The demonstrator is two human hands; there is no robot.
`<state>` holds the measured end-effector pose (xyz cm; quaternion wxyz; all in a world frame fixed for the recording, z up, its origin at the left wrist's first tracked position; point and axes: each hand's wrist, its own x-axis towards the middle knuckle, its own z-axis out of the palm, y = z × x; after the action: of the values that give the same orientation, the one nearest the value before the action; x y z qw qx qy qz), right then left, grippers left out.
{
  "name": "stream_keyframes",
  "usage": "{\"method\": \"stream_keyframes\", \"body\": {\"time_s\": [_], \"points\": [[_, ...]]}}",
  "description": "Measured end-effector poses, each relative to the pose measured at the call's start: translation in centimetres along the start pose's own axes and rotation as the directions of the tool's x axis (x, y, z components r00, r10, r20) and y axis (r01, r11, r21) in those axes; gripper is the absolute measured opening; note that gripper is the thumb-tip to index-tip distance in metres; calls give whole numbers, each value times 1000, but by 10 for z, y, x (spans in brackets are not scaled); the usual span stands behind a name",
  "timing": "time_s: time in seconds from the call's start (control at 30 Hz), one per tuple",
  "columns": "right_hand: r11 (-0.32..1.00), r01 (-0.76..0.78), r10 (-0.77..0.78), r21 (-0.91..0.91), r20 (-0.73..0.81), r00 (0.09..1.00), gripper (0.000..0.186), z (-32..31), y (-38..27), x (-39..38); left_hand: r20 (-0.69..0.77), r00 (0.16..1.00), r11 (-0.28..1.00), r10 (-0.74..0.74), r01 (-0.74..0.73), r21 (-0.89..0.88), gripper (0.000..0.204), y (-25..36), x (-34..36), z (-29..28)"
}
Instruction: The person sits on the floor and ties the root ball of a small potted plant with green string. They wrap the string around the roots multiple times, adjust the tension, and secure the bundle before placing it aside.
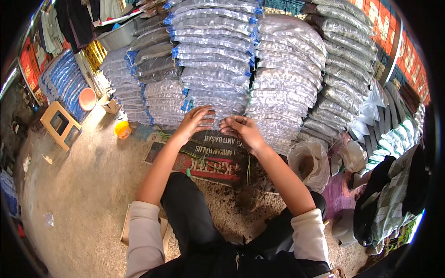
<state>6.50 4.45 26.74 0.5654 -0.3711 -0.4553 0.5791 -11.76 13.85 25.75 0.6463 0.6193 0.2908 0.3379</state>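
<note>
My left hand (193,123) is raised in front of me, its fingers stretched out and apart. Close to its fingertips, my right hand (243,133) has thumb and fingers pinched together. Whatever lies in that pinch is too thin to make out. Below the right hand a thin green stem (248,169) runs down toward a round, dark brown clump of soil (249,198) between my legs. Under both hands lies a black printed sheet (211,144) with a red band, and green plant strands (185,151) lie across it. A small green cylinder (188,172) rests near my left knee.
Tall stacks of filled clear bags (213,60) stand ahead. An open whitish sack (309,164) is at my right, near a checkered cloth (394,194). Leftward are a tan stool (61,124) and a yellow-orange bucket (123,130). Loose soil covers the floor between my feet.
</note>
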Motion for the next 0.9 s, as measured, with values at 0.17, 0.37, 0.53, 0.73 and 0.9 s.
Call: {"method": "stream_keyframes", "body": {"time_s": [0.17, 0.37, 0.53, 0.73, 0.9], "points": [[992, 57, -48, 114, -82, 995, 22, -6, -12, 8, 25, 999, 956, -20, 12, 294, 80, -52, -2, -20], [978, 181, -166, 107, -128, 978, 21, -12, -29, 11, 210, 978, 690, -11, -144, 709, 31, -56, -3, -10], [930, 321, -254, 178, -319, 913, 15, -81, -41, 16, 23, 996, 654, -91, 42, 755, 19, -58, -1, -35], [906, 419, -293, 57, -630, 719, 15, -182, -64, -12, -110, 994, 632, 12, 78, 771, 18, -73, -10, -86], [934, 355, -276, -38, -706, 652, 20, -249, -66, -46, -239, 970, 683, 42, 147, 716, 15, -104, -23, -134]]}}
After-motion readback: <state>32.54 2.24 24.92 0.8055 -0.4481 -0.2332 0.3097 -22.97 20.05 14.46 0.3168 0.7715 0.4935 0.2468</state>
